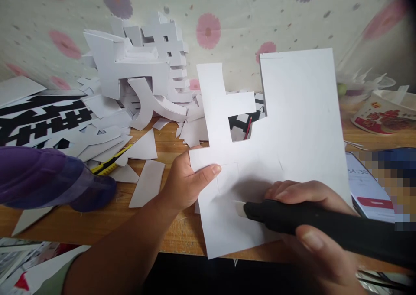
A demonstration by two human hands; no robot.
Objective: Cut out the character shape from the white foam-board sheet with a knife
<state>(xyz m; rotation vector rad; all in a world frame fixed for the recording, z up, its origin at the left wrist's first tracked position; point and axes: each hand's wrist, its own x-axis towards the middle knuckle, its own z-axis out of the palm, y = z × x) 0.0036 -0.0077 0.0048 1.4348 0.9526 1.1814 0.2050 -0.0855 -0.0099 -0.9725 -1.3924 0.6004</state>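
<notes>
the left hand [188, 178] is pinching a white board [302, 91] above the wooden table [182, 230]; the right hand [312, 225] is grasping a black cutter [282, 215] over the board's lower part. cutting seems to be the step in hand, the next stroke probably calling for a steady board. from here i'm not managing to tell whether the blade [240, 208] is touching; the cutter's rear is running out of view.
</notes>
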